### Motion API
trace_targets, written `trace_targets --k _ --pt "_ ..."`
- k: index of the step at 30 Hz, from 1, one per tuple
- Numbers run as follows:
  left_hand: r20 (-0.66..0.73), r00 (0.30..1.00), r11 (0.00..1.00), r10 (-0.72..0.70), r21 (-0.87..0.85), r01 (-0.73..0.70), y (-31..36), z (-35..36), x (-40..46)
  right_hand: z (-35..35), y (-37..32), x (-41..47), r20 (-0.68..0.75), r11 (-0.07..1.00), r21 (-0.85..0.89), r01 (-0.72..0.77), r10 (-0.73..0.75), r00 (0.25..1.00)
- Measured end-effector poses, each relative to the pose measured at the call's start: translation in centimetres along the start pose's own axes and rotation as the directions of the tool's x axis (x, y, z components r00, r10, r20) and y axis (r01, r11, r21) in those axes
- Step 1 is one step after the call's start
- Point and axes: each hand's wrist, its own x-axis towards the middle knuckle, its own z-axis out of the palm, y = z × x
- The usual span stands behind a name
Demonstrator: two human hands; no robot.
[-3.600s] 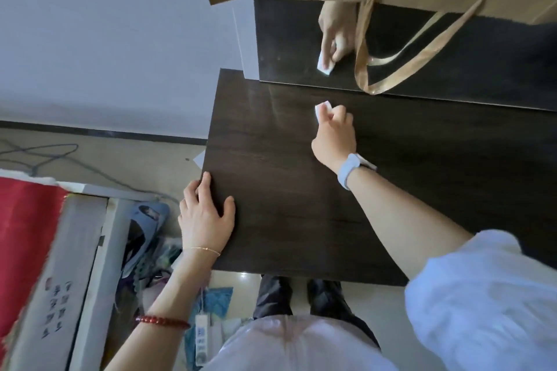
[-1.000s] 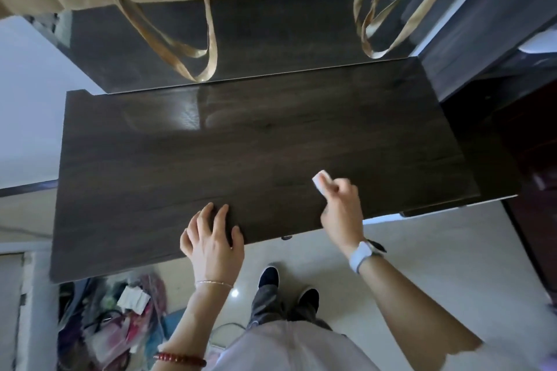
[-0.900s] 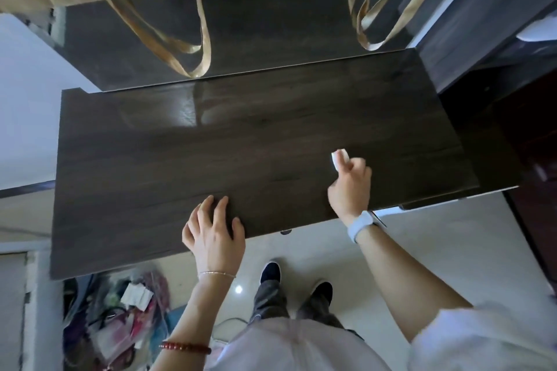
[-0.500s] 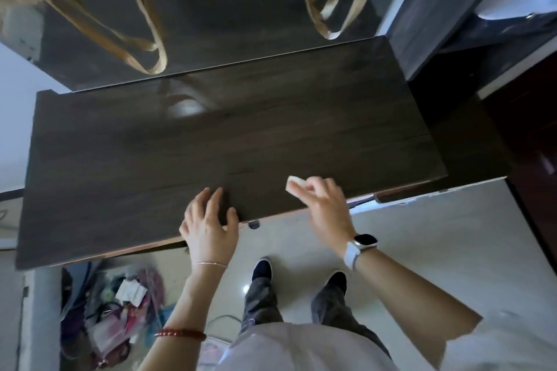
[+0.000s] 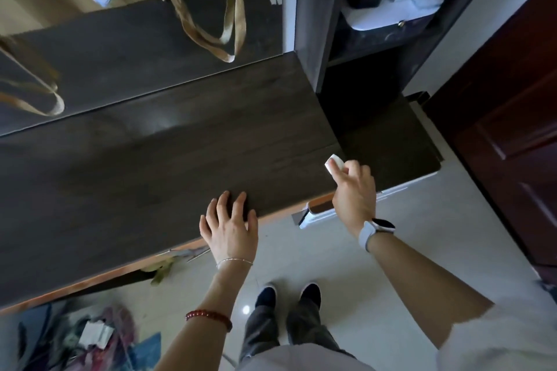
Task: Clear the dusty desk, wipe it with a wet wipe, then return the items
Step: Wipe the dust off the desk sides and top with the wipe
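Two hands work the near edge of the counter (image 5: 150, 166): the left hand (image 5: 230, 229) lies flat with fingers spread, bracing, while the right hand (image 5: 354, 190) pinches a small folded wet wipe (image 5: 334, 166) against the right end. So small a pad could skip strips. Farther back, bag handles (image 5: 217, 33) dangle within reach of a long stroke and could snag.

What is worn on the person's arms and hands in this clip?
Left hand: thin silver chain bracelet at the wrist, dark red beaded bracelet further up the bare forearm. Right hand: pale blue-grey watch strap with a black face, and a loose white short sleeve.
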Motion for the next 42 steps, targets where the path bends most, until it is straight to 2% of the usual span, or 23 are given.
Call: trace_targets --k 4,10,13,16,18,20,22,25,29,31,35,37,42 --pt "0.024 1.0 1.0 -0.008 0.023 0.008 0.2 -0.5 0.1 0.9 -2.0 -2.6 0.044 0.992 0.037 0.118 -0.12 0.992" --pt "0.031 0.998 0.999 0.045 -0.002 -0.045 0.2 -1.7 2.6 0.0 -3.4 2.0 0.148 0.997 -0.051 0.055 -0.046 0.988" --pt "0.047 0.996 0.997 0.078 0.023 -0.079 0.8 -2.5 5.7 -0.1 -4.2 4.9 0.132 0.994 -0.063 0.095 -0.086 0.988" --pt "0.163 0.984 0.994 0.075 0.072 -0.088 1.3 -3.2 9.0 0.3 -4.7 7.9 0.061 0.966 -0.066 0.25 -0.246 0.967" --pt "0.245 0.967 0.991 0.067 0.098 -0.093 1.0 -3.1 9.9 0.5 -5.2 10.6 0.049 0.92 -0.093 0.38 -0.377 0.925" --pt "0.229 0.973 0.991 0.035 0.119 -0.063 -0.3 -2.2 10.4 2.0 -6.1 14.2 0.04 0.859 -0.135 0.494 -0.493 0.869" --pt "0.199 0.98 0.994 0.024 0.103 -0.046 -0.7 -1.4 10.5 2.8 -7.2 18.4 0.035 0.811 -0.233 0.536 -0.544 0.838" --pt "0.165 0.983 0.994 0.084 0.054 -0.094 0.2 -1.4 9.8 1.9 -7.2 22.2 -0.037 0.765 -0.448 0.462 -0.532 0.846" --pt "0.186 0.981 0.998 0.053 0.031 -0.06 -0.1 -1.1 10.1 3.0 -7.7 24.5 0.185 0.711 -0.532 0.46 -0.433 0.882" --pt "0.191 0.98 0.998 0.048 0.023 -0.054 -0.1 -1.3 9.9 3.3 -7.6 25.1 0.206 0.731 -0.493 0.473 -0.43 0.879" --pt "0.198 0.979 0.999 0.045 0.012 -0.049 0.0 -1.4 10.0 2.3 -7.0 23.8 0.133 0.728 -0.547 0.413 -0.411 0.902" --pt "0.204 0.978 0.999 0.046 0.009 -0.049 0.0 -1.5 9.9 3.0 -5.8 22.8 0.198 0.728 -0.477 0.492 -0.457 0.867" --pt "0.215 0.976 0.999 0.042 0.021 -0.047 0.0 -1.6 9.8 1.4 -4.6 18.6 0.232 0.792 -0.325 0.516 -0.463 0.856"
